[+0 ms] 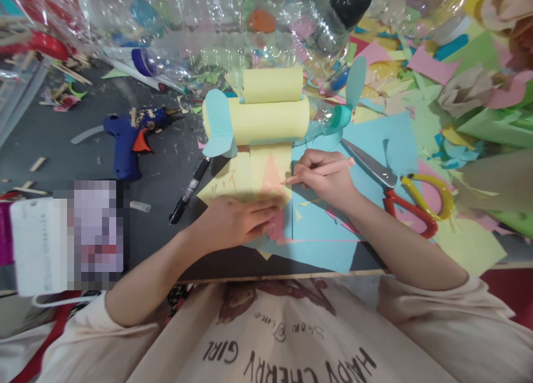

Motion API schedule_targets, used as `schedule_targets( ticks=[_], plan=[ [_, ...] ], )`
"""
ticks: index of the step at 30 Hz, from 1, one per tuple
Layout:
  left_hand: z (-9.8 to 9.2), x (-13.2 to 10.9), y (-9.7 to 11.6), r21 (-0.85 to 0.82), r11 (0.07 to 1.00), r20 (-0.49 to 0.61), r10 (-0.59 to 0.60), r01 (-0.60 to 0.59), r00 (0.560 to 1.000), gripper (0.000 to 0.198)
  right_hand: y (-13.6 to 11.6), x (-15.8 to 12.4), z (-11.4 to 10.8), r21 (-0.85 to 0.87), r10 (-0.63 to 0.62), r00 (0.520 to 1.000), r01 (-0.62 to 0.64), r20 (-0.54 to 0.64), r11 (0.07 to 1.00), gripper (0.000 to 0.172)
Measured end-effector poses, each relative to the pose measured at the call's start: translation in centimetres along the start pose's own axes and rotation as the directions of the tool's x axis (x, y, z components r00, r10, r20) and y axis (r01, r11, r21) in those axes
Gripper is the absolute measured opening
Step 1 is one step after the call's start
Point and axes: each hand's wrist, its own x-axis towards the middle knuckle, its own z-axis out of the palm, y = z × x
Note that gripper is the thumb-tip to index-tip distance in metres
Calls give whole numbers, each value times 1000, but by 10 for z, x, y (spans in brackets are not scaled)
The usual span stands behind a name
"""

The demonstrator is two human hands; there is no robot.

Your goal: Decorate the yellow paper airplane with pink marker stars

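While a pink marker (343, 165) is gripped between the closed fingers and thumb of the right hand (327, 177), its tip is directed at a peach triangle (272, 175) on yellow paper (233, 177), which is set at the near middle of the table in the head view. The near part of this paper is covered by the left hand (245, 219), whose fingers are extended and laid flat, with nothing grasped. Just beyond, a bottle (266, 119) is seen on its side, wrapped in yellow paper and fitted with light blue pieces. To the left are placed a black pen (189, 191) and a blue glue gun (127, 141); to the right, scissors (389, 183) are rested partly on light blue paper (395, 141).
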Motion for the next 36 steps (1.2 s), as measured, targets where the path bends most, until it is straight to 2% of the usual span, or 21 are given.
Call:
schedule_targets(
  ticks=[5,13,18,21,23,25,29,36],
  plan=[
    [-1,0,0,4,1000,-26,8,-8,1000,35,-2,-1,0,53,32,996,-36,82,998,24],
    [-2,1,1,11,999,68,-38,37,997,34,-5,-4,0,128,73,981,-97,178,987,27],
    [-2,2,1,22,1000,8,-11,11,1000,33,0,-1,-2,130,51,995,-62,85,990,23],
    [-2,2,1,35,999,-32,1,0,999,33,5,1,-2,155,-15,998,24,-60,988,27],
    [-2,2,1,34,999,-35,6,-4,999,33,8,2,-2,180,-60,983,92,-175,979,31],
    [-1,1,1,20,1000,-28,17,-16,999,33,9,2,-2,200,-75,971,122,-228,972,35],
    [0,0,0,5,999,-46,36,-36,998,34,9,3,-3,224,-43,982,84,-183,971,44],
    [1,1,1,2,999,-67,37,-37,997,33,8,4,-3,93,-96,994,101,-59,990,32]
  ],
)
